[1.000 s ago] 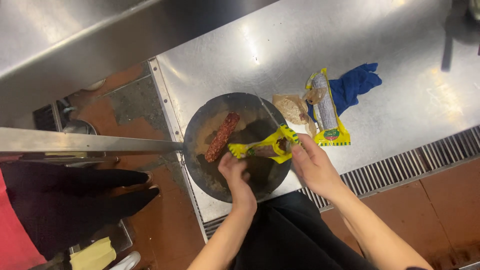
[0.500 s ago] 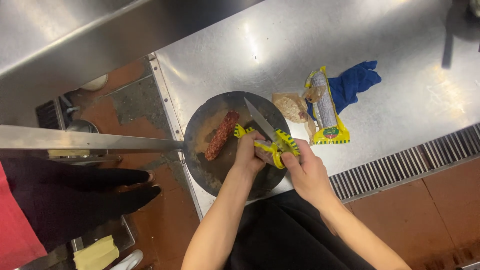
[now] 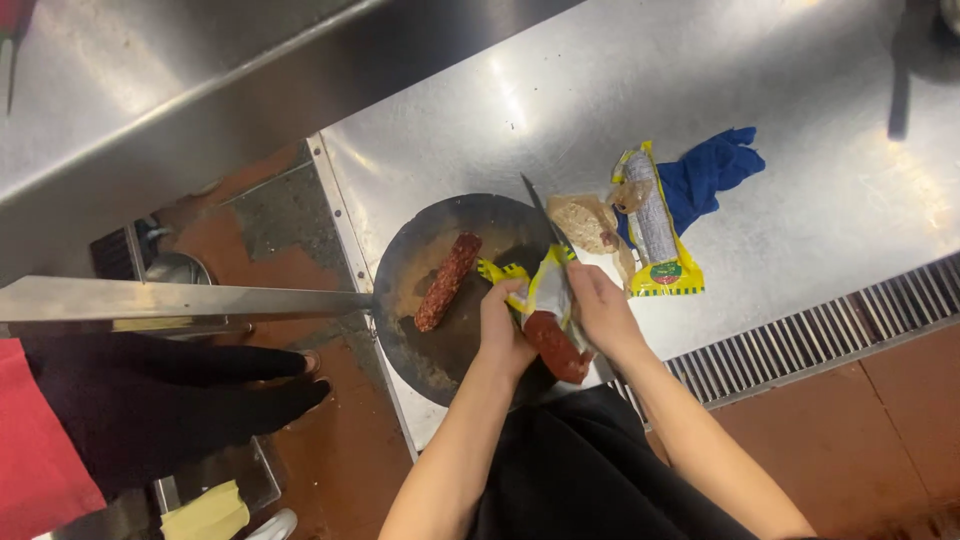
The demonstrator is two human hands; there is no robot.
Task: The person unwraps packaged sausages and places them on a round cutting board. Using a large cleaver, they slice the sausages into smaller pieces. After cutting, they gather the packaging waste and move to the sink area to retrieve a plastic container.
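Left hand (image 3: 503,325) clenched on yellow sausage wrapper (image 3: 540,288), right hand (image 3: 598,305) gripping knife (image 3: 545,218) cutting into it, red sausage (image 3: 555,345) poking out below, over round dark pan (image 3: 440,290) holding second sausage (image 3: 447,281), steel worktop (image 3: 800,90) beneath, another packaged sausage (image 3: 655,225) and blue cloth (image 3: 715,175) just beside.

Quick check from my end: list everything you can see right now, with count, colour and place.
Round pan: 1, dark, at the counter's front edge.
Unwrapped sausage: 1, red-brown, lying in the pan.
Sausage in wrapper: 1, red, yellow wrapper partly peeled back, held over the pan.
Knife: 1, steel blade, pointing away above the wrapper.
Sealed sausage pack: 1, yellow, on the counter right of the pan.
Clear bag: 1, brownish contents, between pan and pack.
Cloth: 1, blue, behind the pack.
Steel counter: 1, grey.
Floor grate: 1, metal, along the counter.
Left hand: grip on the wrapper.
Right hand: holds the knife at the wrapper.
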